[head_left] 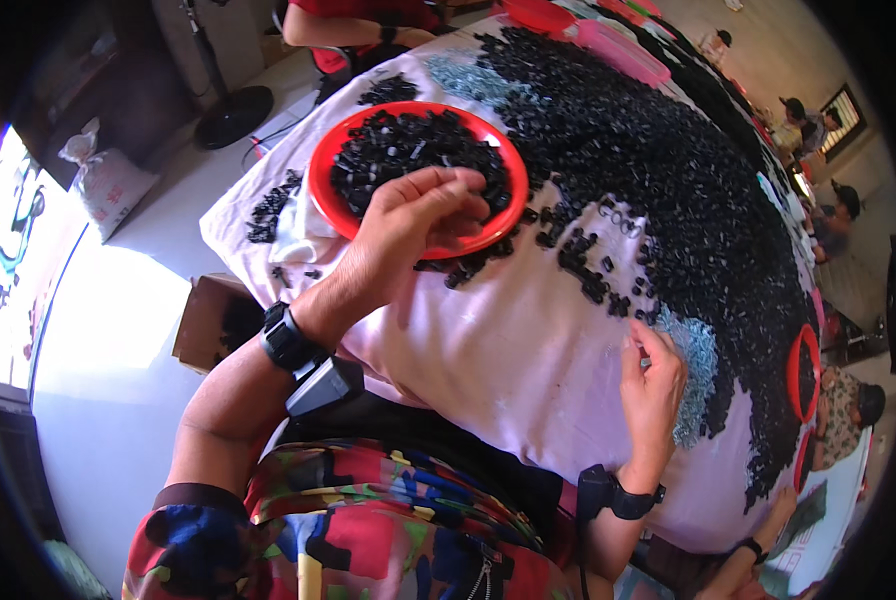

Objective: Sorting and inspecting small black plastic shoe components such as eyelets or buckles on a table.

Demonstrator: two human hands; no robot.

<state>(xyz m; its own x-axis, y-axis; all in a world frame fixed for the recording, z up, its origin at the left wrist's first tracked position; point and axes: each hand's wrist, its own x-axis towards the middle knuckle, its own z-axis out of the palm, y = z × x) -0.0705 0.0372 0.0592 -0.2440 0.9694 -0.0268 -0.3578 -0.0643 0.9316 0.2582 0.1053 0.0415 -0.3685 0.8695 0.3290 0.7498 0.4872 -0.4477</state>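
My left hand (423, 212) is above the near rim of a red plastic bowl (320, 200), its fingers curled in toward the thumb. Whatever it may hold is hidden. Heaped in the bowl are small black plastic pieces (408, 140). Lower right, my right hand (653, 378) hovers beside a pile of small light-blue pins (696, 365), thumb and fingertips pinched together. Anything between those fingertips is too small to name. A wide heap of black pieces (638, 160) covers much of the far and right side of the pink cloth-covered table (488, 370).
Loose black pieces lie around the bowl. Another light-blue pile (478, 80) is at the far side, near a pink tray (623, 52). Another person's arm (348, 35) rests at the far left. More red bowls (803, 372) and people line the right. A cardboard box (208, 325) stands on the floor.
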